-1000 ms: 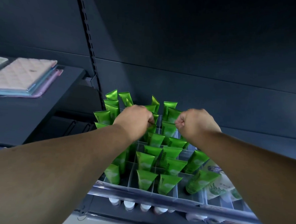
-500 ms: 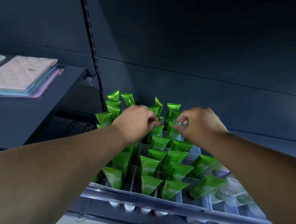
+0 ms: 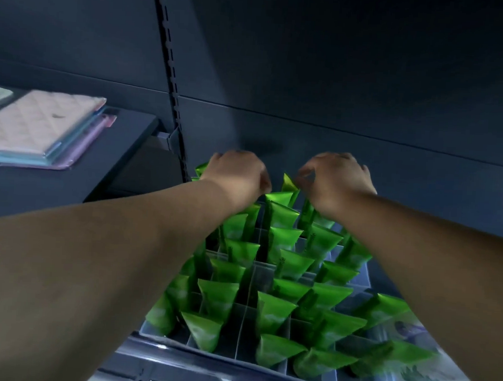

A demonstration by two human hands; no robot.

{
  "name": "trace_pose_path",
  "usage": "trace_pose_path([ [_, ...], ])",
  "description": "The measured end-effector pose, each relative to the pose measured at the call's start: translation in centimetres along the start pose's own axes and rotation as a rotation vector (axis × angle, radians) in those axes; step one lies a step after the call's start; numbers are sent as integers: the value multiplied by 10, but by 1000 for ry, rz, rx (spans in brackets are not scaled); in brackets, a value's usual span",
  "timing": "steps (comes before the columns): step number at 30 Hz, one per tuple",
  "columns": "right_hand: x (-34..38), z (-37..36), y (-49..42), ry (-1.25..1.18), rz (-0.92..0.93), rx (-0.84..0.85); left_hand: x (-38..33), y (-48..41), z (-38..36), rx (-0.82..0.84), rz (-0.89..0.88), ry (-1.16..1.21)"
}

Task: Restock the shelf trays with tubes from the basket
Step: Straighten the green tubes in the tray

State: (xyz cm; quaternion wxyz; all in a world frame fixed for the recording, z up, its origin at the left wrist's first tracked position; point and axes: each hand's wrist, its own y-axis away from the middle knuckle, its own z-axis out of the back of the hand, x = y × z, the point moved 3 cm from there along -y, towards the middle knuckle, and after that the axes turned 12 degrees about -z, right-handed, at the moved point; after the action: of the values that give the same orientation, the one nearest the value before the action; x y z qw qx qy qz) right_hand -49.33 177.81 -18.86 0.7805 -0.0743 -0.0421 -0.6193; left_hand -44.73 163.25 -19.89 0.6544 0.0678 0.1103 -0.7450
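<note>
One dark grey metal back panel (image 3: 366, 80) fills the view behind and above the clear plastic divided tray (image 3: 177, 358). A dark grey side shelf (image 3: 40, 196) sits left of the tray and higher. The tray runs from the bottom edge up toward the panel, its cells split by clear dividers. Dozens of green plastic squeeze tubes (image 3: 282, 241) stand in the tray cap down, crimped flat ends up, most leaning. Some cells in the tray's middle column show no tube. Pale printed packs (image 3: 415, 370) lie at the tray's right edge, too blurred to read. A flat stack of pastel pink, blue and lilac quilted packs (image 3: 38, 123) lies on the side shelf, well left of the tray. A black slotted metal upright (image 3: 169, 69) rises at the tray's back left corner.

Both forearms reach over the tray to its back row. Left hand (image 3: 236, 175) is knuckles up with fingers curled down over the back-left tubes. The fingers are hidden, so cannot tell if it holds anything. Right hand (image 3: 341, 183) is at the back right, fingers curled. Its thumb and forefinger pinch the crimped edge of a yellow-green back-row tube (image 3: 289, 184), which stands in the tray's rear centre; the view is blurry here.
</note>
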Motion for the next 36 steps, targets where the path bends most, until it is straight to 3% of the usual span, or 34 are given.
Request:
trace_pose_path([
  [8, 10, -15, -30, 177, -47, 76, 0, -6, -5, 49, -78, -24],
  [16, -4, -27, -30, -16, 3, 21, 0, -3, -9, 4, -101, 3],
  [20, -4, -22, -21, -33, 91, -26, 0, -1, -11, -7, -87, 31],
  [36, -1, -26, -9, -80, 120, -6, -9, -4, -18, -91, -67, -102],
])
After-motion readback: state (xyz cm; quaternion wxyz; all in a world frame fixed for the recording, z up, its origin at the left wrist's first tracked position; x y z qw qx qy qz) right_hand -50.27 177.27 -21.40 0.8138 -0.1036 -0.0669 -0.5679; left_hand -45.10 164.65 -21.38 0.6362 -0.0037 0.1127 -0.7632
